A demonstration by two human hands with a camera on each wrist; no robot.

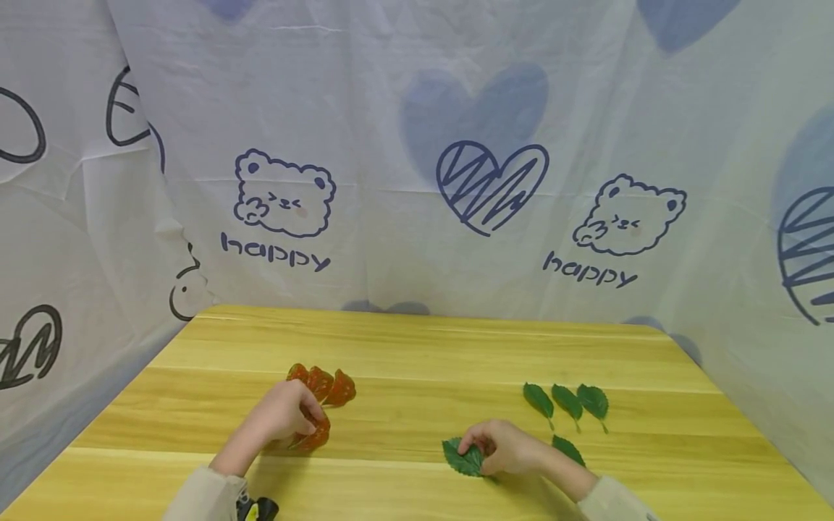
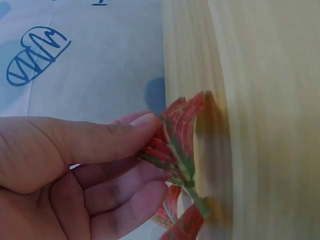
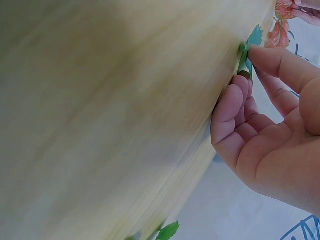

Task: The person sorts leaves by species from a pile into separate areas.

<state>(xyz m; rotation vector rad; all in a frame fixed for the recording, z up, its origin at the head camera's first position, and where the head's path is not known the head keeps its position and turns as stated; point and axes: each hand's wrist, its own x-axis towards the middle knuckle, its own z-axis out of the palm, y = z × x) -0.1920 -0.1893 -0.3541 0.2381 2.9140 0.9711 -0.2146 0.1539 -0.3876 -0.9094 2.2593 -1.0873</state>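
Note:
My left hand (image 1: 287, 411) pinches a red leaf (image 1: 318, 435) with green edges and a green stem, low over the left part of the table. In the left wrist view the thumb lies on this red leaf (image 2: 175, 137). Just beyond that hand, several red leaves (image 1: 341, 388) lie close together, one partly behind the hand. My right hand (image 1: 511, 446) pinches a toothed green leaf (image 1: 460, 457) at the table's front middle. The right wrist view shows thumb and finger at that green leaf (image 3: 255, 36), with the other fingers curled near the tabletop.
Three green leaves lie in a row at the right, including a left one (image 1: 538, 399) and a right one (image 1: 594, 400). Another green leaf (image 1: 569, 449) is partly covered by the right forearm. The wooden table (image 1: 417, 354) ends at a printed curtain (image 1: 391, 282).

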